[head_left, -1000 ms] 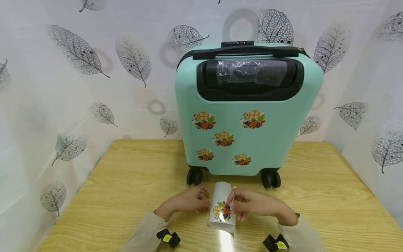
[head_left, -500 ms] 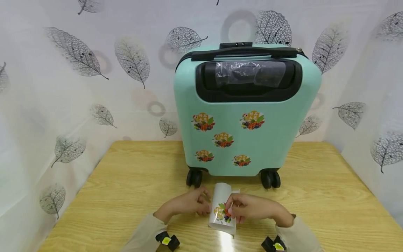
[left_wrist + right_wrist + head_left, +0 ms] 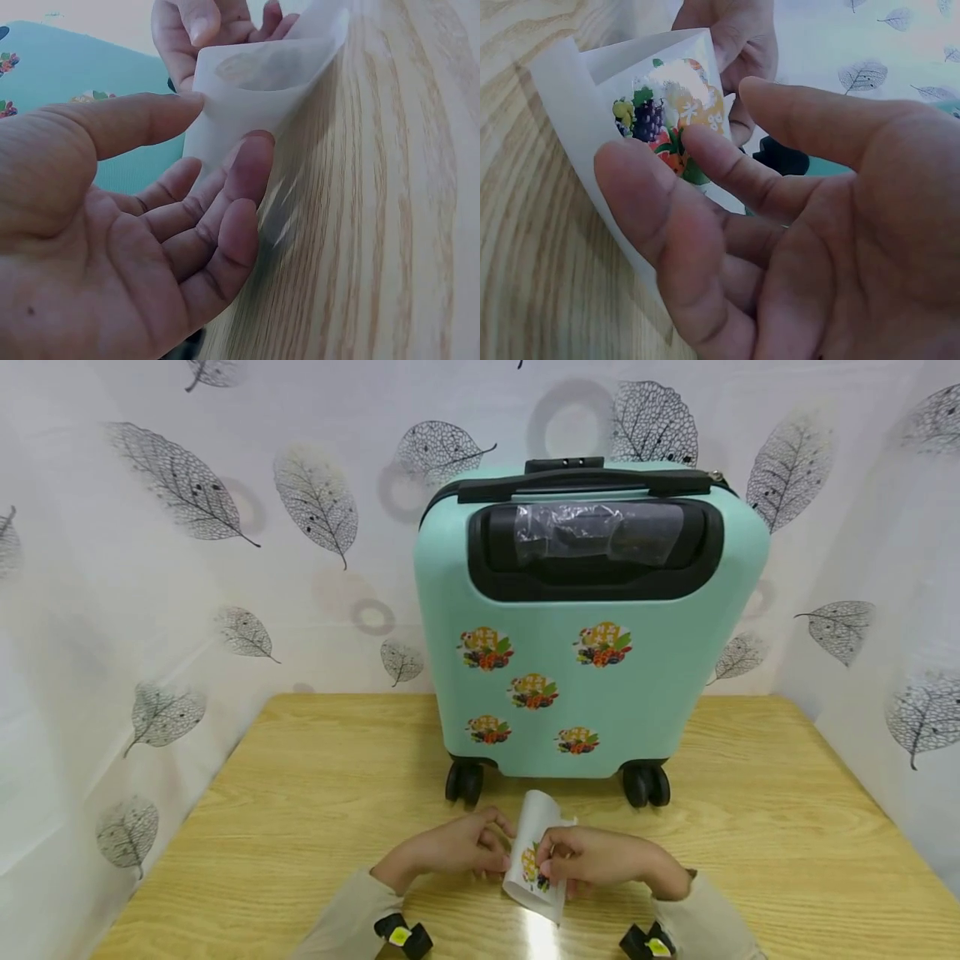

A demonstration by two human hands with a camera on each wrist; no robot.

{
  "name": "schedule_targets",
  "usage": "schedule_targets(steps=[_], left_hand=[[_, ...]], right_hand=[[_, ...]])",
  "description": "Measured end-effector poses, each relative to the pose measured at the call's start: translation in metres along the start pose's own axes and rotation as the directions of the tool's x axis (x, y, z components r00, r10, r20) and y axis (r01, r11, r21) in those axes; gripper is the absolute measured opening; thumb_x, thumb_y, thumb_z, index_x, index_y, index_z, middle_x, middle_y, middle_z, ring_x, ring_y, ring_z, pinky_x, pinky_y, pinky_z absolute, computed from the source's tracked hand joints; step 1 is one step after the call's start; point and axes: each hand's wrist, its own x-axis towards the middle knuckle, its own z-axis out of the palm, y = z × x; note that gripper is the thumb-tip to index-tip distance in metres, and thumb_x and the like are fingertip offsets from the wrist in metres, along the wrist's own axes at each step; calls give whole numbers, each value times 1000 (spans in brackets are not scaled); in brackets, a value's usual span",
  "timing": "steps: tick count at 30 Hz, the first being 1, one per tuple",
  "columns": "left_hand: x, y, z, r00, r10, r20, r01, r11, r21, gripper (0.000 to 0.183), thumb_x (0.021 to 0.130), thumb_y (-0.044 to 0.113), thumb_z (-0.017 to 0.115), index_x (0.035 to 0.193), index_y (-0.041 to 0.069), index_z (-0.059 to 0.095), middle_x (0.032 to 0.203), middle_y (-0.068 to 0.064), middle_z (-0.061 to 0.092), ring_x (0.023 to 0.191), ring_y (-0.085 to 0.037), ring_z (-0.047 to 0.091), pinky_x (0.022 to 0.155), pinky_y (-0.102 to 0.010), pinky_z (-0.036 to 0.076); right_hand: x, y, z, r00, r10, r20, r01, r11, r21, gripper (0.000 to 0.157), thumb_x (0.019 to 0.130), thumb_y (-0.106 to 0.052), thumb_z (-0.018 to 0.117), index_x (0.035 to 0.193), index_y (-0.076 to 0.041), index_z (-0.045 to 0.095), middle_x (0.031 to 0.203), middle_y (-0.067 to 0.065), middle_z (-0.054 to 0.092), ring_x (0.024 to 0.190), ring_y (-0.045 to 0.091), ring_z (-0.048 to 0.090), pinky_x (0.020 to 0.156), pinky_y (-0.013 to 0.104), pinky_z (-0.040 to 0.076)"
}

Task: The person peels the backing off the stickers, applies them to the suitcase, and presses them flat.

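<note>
A curled white sticker sheet (image 3: 538, 814) lies on the table before the suitcase, its lower end lifted into an arch. It bears a round fruit sticker (image 3: 646, 120) with grapes, leaves and orange lettering. My left hand (image 3: 467, 845) holds the sheet's left edge between thumb and fingers; in the left wrist view its thumb tip meets the paper's edge. My right hand (image 3: 600, 860) reaches over the sticker from the right. In the right wrist view its bent fingers (image 3: 634, 180) overlap the sticker and sheet, with the thumb held apart and nothing gripped between them.
A mint-green suitcase (image 3: 645, 693) stands upright behind the sheet on black wheels (image 3: 645, 783). Several matching fruit stickers are on its front, below a black handle recess (image 3: 592, 578). The wooden table (image 3: 322, 760) meets leaf-patterned wall covering (image 3: 187, 610) at the back and sides.
The sheet has turned, its far end swinging right. My left hand has shifted slightly right with it, and my right hand's fingers have come further over the sticker.
</note>
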Motion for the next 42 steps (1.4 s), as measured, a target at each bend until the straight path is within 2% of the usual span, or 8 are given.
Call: schedule_targets(steps=[3, 8, 14, 21, 27, 31, 35, 42], left_hand=[[1, 1, 1, 1000, 20, 14, -20, 1000, -6, 29, 93, 6, 61, 118, 1, 47, 89, -22, 70, 68, -13, 61, 58, -24, 47], [2, 2, 3, 999, 36, 33, -36, 999, -11, 28, 93, 7, 60, 118, 2, 48, 91, -20, 70, 69, -12, 62, 59, -24, 47], [2, 2, 7, 997, 51, 65, -48, 998, -45, 27, 94, 6, 59, 118, 2, 47, 94, -21, 69, 71, -12, 62, 60, -24, 48], [4, 4, 10, 995, 68, 77, -63, 996, -62, 25, 97, 11, 56, 118, 2, 46, 97, -25, 67, 70, -10, 61, 59, -23, 46], [5, 3, 12, 996, 60, 72, -55, 996, -72, 20, 99, 13, 53, 115, 3, 47, 94, -19, 68, 72, -8, 62, 58, -22, 45], [4, 3, 11, 995, 62, 78, -56, 996, -75, 18, 99, 11, 52, 114, 1, 48, 96, -21, 68, 73, -8, 61, 59, -21, 45], [4, 2, 12, 995, 60, 84, -52, 994, -93, 17, 98, 9, 53, 112, 0, 49, 99, -21, 67, 72, -8, 59, 59, -21, 45], [7, -2, 15, 996, 41, 73, -33, 993, -114, 13, 95, 6, 56, 107, 1, 54, 92, -14, 69, 67, -10, 57, 59, -23, 45]], right_hand=[[1, -1, 0, 1000, 6, 1, -6, 1000, -7, 18, 101, -16, 49, 105, 0, 56, 87, 6, 59, 63, 12, 55, 52, 21, 42], [2, -1, 0, 999, -31, 8, 31, 999, -43, 20, 102, -13, 45, 103, 3, 56, 86, 10, 60, 60, 10, 52, 52, 23, 45], [7, 2, 2, 997, -72, 1, 71, 994, -80, 28, 103, -21, 47, 99, 4, 59, 82, 16, 60, 54, 5, 48, 48, 21, 42], [12, 2, 5, 997, -79, -25, 77, 994, -72, 27, 103, -21, 47, 97, 2, 58, 80, 10, 59, 52, 4, 45, 48, 18, 39], [13, -1, 8, 997, -67, -35, 65, 996, -65, 26, 103, -22, 46, 98, 0, 58, 82, 8, 59, 52, 5, 44, 47, 18, 38], [14, -2, 8, 997, -68, -39, 65, 995, -75, 26, 103, -22, 47, 97, 0, 58, 83, 6, 58, 51, 5, 43, 47, 18, 37], [13, -1, 9, 997, -51, -58, 46, 995, -89, 24, 102, -23, 49, 97, -2, 59, 80, 5, 58, 52, 4, 44, 48, 17, 36], [11, 1, 10, 997, -39, -65, 34, 996, -87, 24, 102, -23, 49, 96, -2, 59, 74, -1, 50, 52, 3, 43, 48, 16, 36]])
